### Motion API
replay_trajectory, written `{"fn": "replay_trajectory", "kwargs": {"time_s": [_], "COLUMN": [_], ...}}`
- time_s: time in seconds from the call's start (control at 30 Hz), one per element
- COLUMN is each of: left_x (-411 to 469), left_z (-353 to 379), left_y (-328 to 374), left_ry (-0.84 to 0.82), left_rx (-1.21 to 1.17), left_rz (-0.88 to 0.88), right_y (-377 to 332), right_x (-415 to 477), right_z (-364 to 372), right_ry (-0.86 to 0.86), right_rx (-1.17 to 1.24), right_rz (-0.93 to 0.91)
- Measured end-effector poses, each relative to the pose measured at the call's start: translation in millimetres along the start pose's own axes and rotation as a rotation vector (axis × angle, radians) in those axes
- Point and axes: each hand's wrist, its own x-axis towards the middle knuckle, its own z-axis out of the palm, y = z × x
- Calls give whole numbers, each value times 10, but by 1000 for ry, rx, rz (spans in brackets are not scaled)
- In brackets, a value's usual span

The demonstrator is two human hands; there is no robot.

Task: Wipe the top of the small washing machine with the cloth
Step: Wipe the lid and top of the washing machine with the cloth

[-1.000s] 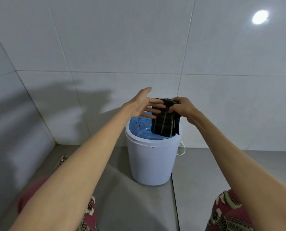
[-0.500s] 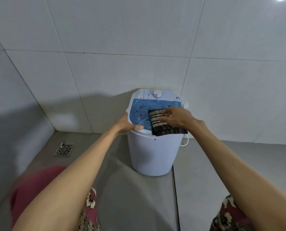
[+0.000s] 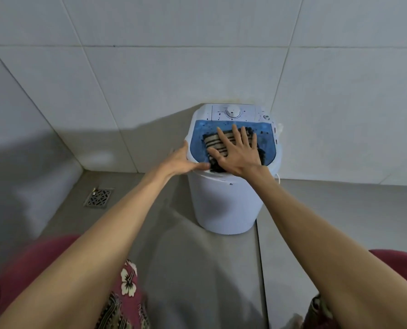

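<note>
The small white washing machine point(image 3: 223, 205) stands on the floor against the tiled wall. Its blue lid point(image 3: 267, 143) is speckled with dark spots, and a white dial point(image 3: 232, 113) sits on the panel behind it. A dark cloth with tan stripes point(image 3: 213, 141) lies flat on the lid. My right hand point(image 3: 238, 153) presses down on the cloth with its fingers spread. My left hand point(image 3: 181, 162) grips the machine's front left rim, thumb lying along the top edge.
A metal floor drain point(image 3: 99, 197) is set in the grey floor to the left, near the corner of the walls. A thin white cord point(image 3: 278, 179) hangs at the machine's right side. My knees in red floral fabric point(image 3: 129, 281) frame the bottom of the view.
The cloth went from hanging in my right hand above the machine to lying on the lid. My right hand flattened on it and slid it to the lid's middle. My left hand took the rim.
</note>
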Motion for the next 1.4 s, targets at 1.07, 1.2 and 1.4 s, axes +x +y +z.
{"fn": "replay_trajectory", "kwargs": {"time_s": [1.07,1.2,1.4], "left_x": [-103,-117,-109], "left_z": [-44,-45,-22], "left_y": [124,132,108], "left_ry": [-66,-56,-39], "left_rx": [34,29,-30], "left_rz": [6,17,47], "right_y": [268,325,608], "right_x": [-495,-377,6], "right_z": [112,85,-114], "right_ry": [156,149,146], "right_rx": [452,471,445], "right_rz": [646,666,650]}}
